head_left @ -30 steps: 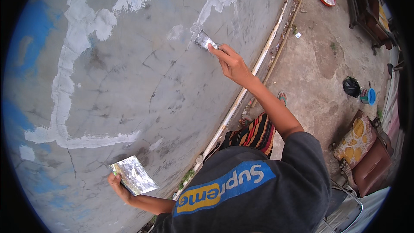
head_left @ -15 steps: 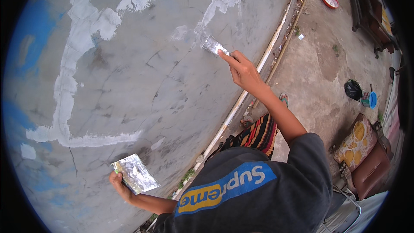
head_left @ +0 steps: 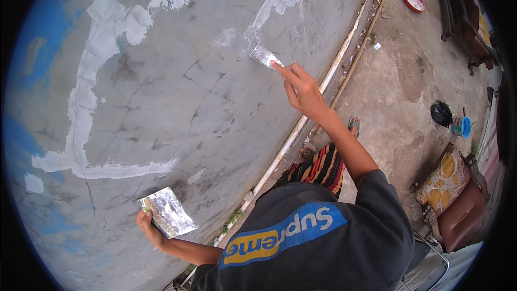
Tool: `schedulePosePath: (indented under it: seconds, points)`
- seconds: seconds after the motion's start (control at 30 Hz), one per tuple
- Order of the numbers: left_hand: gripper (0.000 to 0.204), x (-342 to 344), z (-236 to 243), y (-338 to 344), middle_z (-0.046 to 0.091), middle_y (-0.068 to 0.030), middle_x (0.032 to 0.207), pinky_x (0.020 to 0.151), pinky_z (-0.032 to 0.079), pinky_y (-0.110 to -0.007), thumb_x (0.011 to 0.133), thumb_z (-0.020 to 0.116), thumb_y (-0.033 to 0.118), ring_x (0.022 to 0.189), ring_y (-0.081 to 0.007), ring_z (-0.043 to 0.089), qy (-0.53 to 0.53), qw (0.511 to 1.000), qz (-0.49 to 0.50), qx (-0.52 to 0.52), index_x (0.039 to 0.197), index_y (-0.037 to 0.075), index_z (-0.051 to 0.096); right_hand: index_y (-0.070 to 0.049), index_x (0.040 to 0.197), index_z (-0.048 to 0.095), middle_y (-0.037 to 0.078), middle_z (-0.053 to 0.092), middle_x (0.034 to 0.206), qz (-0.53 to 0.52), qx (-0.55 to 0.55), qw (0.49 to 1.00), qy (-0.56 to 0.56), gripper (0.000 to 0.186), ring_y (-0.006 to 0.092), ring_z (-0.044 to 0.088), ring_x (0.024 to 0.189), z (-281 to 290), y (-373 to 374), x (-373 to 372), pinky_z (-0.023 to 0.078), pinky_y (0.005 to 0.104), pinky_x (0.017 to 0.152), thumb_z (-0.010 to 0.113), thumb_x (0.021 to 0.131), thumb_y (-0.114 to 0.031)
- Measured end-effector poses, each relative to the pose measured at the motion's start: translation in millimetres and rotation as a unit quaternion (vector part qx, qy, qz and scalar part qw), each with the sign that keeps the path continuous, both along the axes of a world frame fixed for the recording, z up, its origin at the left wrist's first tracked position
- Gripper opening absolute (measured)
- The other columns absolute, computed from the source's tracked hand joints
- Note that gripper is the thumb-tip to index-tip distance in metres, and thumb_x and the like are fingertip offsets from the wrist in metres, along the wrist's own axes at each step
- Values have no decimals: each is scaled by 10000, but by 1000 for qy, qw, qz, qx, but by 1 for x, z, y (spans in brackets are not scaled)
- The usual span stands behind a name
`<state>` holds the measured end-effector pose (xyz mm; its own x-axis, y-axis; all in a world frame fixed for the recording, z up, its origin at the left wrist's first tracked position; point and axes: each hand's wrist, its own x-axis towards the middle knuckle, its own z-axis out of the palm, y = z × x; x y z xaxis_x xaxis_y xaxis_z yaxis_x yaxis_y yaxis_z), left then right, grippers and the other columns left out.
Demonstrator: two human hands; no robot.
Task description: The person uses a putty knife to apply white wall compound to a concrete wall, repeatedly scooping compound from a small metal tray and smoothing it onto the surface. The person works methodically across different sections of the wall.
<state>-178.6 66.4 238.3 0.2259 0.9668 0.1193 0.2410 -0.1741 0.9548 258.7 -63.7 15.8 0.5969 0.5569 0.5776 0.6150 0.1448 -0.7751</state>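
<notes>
1. Right hand (head_left: 305, 90): fingers clamped on the scraper (head_left: 263, 55); index finger extends toward the blade.
2. Scraper: at the wall (head_left: 161, 97), just below a white strip (head_left: 273, 1); contact unclear.
3. Left hand (head_left: 149, 228): thumb pressed over the plate (head_left: 171, 213); other fingers mostly hidden.
4. Plate: near the wall, tilted, shiny face visible.
5. Floor (head_left: 396, 116), right: bowl (head_left: 410, 7), bucket (head_left: 466, 126).

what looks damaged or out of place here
The grey wall is damaged: a thin dark crack shows near the ragged white strip at lower left, and blue paint shows only in patches. A small white scrap on the ground looks like litter.
</notes>
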Motion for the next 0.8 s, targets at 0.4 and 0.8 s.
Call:
schedulePosePath:
  seconds: [0.4,0.8]
  points:
    - [205,7,-6,1,619,-57,773,671,479,-289,776,686,192,697,-147,578,-33,999,34,21,801,12,591,-84,1361,574,90,515,877,-16,35,999,-26,628,189,488,675,-31,17,-16,452,300,606,577,786,170]
    - [216,2,1,7,616,-43,732,626,454,-270,783,677,196,646,-127,558,-10,999,-39,4,725,18,569,-64,1342,582,95,529,877,-26,100,994,-20,605,173,503,698,-20,43,-19,440,269,601,562,790,183]
